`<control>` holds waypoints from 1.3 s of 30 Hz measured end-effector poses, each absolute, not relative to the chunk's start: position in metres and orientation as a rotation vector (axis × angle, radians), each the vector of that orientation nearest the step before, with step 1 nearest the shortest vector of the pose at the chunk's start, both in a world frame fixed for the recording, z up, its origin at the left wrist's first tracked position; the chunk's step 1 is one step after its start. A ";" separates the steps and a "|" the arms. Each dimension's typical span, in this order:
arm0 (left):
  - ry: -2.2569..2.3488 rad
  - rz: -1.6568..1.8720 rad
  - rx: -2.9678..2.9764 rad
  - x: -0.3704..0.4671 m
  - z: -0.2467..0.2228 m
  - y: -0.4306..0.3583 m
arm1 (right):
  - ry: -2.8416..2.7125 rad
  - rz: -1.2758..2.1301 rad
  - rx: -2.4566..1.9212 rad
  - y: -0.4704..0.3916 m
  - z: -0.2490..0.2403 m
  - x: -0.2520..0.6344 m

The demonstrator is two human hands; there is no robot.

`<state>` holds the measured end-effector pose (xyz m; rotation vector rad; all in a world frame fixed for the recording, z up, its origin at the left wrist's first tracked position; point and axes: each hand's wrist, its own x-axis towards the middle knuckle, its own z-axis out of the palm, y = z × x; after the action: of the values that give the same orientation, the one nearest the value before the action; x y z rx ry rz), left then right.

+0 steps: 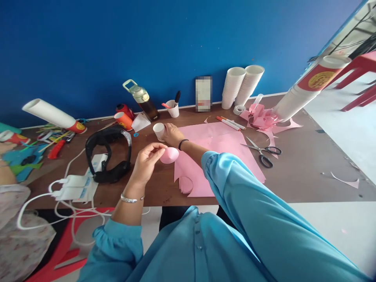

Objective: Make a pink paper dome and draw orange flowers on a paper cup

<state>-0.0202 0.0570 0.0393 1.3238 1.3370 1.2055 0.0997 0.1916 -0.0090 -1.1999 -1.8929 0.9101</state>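
The left hand (147,158) pinches a pink paper cone (169,155) in a fingertip grip, held above the counter (305,172) at the near-left corner of the pink paper sheet (223,152). The right hand (172,134) has its grip wrapped on a small white paper cup (159,131), standing just off the sheet's far-left edge. Scissors (263,152) lie on the sheet's right edge; a black headset (108,156) lies left of it.

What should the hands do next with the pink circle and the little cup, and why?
Probably bring the white paper cup toward the pink paper circle. The left hand pinches the circle above the table, while the right hand grips the cup farther back, so the two are apart.
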 end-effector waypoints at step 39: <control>0.975 0.742 1.614 0.060 -0.007 0.093 | -1.361 1.371 -1.369 0.065 -0.016 0.263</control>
<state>0.0600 0.0935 -0.0065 1.6137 0.9753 0.7417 0.2633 0.0650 -0.0162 -1.3686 -1.3611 1.3708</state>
